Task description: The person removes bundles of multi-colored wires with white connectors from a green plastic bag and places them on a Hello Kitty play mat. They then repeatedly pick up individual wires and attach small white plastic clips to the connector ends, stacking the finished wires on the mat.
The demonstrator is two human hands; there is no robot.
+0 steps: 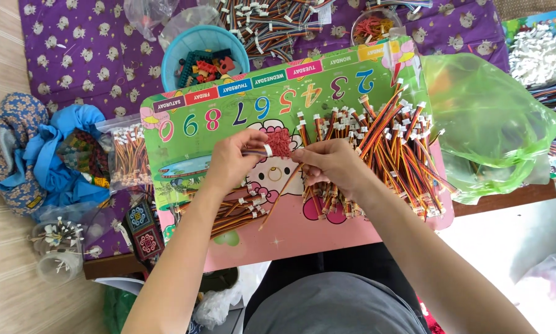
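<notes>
white bundle [540, 52] cut by right edge, cable ends hidden under right hand [330, 164]

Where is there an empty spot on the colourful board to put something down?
The green strip with big numbers, between the blue bowl and the hands, is bare. So is the pink near edge below the left hand. Right of the right hand, the wire pile crowds the board.

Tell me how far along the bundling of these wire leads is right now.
Looks done: a small stack of bundled leads lies below the left hand. In hand: both hands hold a few leads together at a red rubber-band clump; the right hand pinches their far end. Left: a much larger loose pile on the board to the right, so most seems undone.
</notes>
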